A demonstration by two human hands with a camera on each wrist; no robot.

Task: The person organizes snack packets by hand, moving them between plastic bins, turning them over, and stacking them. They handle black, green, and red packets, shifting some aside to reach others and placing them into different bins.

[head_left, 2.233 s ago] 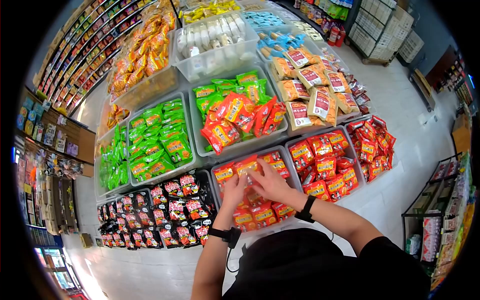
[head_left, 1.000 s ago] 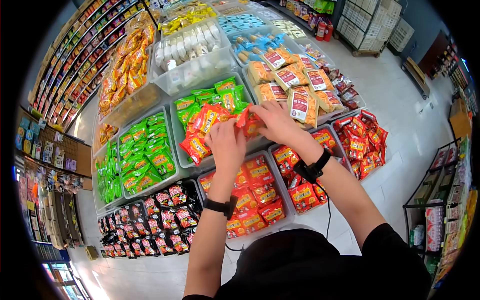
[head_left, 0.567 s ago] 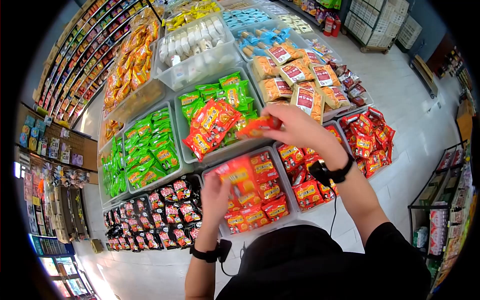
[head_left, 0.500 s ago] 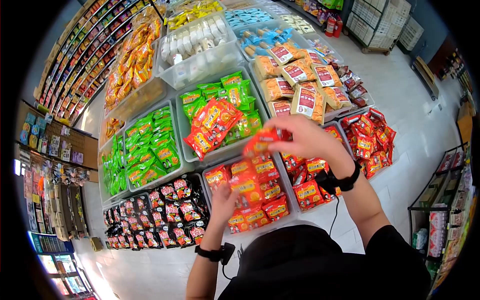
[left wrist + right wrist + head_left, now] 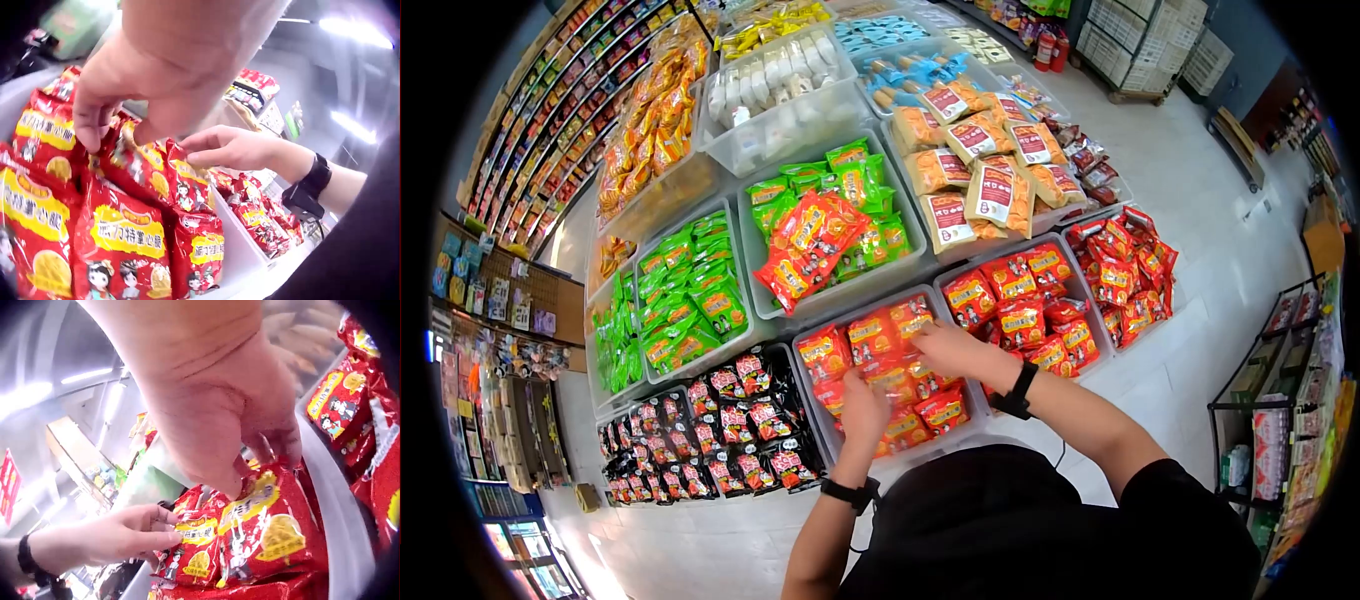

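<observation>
Red snack packets with yellow labels fill a clear plastic tub in front of the person. Over the tub's middle is the left hand, its thumb and fingers pinching the upper part of a red snack packet. Farther right, the right hand reaches down by the tub's right side. In the right wrist view its bent fingers and thumb grip the top of another red snack packet. Both packets sit side by side among the rows; the hands partly cover their tops.
Behind stands a tub of green packets with several red packets on top. Black packets lie to the left. Another tub of red packets adjoins on the right, with brown-bread-coloured bags behind it.
The right hand has lowered a red packet from above the tub's back edge into the tub. The left hand has moved slightly right. Earlier, both hands were at the red packets on the green ones.
</observation>
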